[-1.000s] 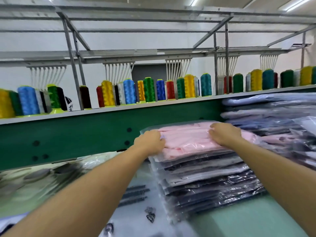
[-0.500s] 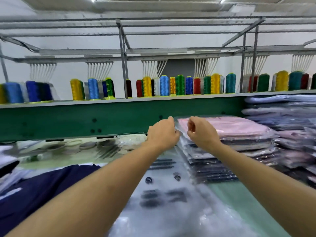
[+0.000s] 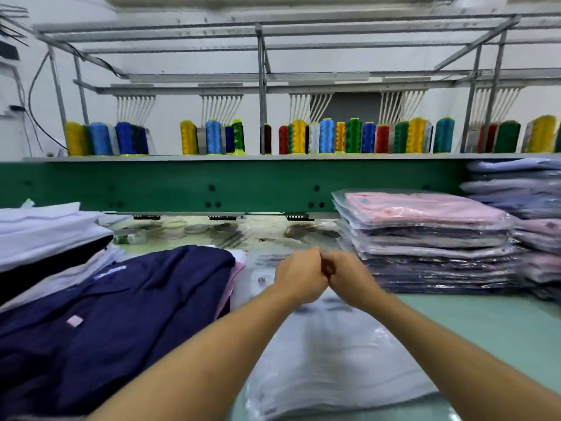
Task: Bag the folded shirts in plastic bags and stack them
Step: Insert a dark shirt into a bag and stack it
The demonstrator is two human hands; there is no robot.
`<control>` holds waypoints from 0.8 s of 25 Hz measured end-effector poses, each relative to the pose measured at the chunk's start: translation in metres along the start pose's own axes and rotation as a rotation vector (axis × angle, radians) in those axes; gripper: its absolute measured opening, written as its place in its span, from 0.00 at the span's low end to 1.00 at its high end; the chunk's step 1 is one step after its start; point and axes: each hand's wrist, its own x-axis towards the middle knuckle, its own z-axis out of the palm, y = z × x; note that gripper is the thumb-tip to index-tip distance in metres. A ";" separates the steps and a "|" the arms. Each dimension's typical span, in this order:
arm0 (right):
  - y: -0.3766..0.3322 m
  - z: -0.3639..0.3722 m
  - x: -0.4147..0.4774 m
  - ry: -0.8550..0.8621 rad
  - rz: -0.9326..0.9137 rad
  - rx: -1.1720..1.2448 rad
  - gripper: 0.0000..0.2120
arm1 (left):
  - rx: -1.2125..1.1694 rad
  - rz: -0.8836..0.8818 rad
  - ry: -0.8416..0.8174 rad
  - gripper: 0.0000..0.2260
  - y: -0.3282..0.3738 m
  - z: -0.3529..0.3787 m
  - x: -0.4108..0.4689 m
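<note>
My left hand [image 3: 299,278] and my right hand [image 3: 349,276] meet knuckle to knuckle in mid-view, fingers curled, slightly blurred. Nothing shows between the fingers. They hover over the far end of a pile of empty clear plastic bags [image 3: 331,360] lying on the green table. A folded navy shirt [image 3: 115,314] lies to the left on top of other folded shirts. To the right stands a stack of bagged shirts [image 3: 425,247] with a bagged pink shirt [image 3: 419,208] on top.
More bagged shirts [image 3: 528,208] are piled at the far right. White and dark folded garments [image 3: 45,235] are stacked at the far left. Behind runs a green machine beam [image 3: 212,183] with a shelf of thread cones [image 3: 328,136]. Small items litter the table's back [image 3: 194,229].
Both hands left the pink bagged shirt on the stack, drew back left and down, and came together over the empty bags. My view swung left, revealing the navy shirt.
</note>
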 end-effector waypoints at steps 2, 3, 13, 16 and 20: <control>0.008 0.013 -0.015 -0.139 0.022 -0.008 0.10 | 0.043 -0.045 -0.125 0.15 -0.013 0.022 -0.012; 0.013 0.018 -0.022 -0.231 0.031 -0.023 0.15 | 0.089 -0.071 -0.216 0.19 -0.020 0.034 -0.016; 0.067 0.012 -0.037 -0.527 0.283 -0.179 0.13 | 0.068 -0.224 -0.452 0.44 -0.082 0.097 -0.024; 0.084 0.012 -0.038 -0.472 0.357 -0.158 0.16 | 0.113 -0.214 -0.449 0.42 -0.080 0.099 -0.017; 0.087 0.018 -0.037 -0.346 0.411 -0.019 0.14 | 0.088 -0.200 -0.406 0.37 -0.081 0.101 -0.013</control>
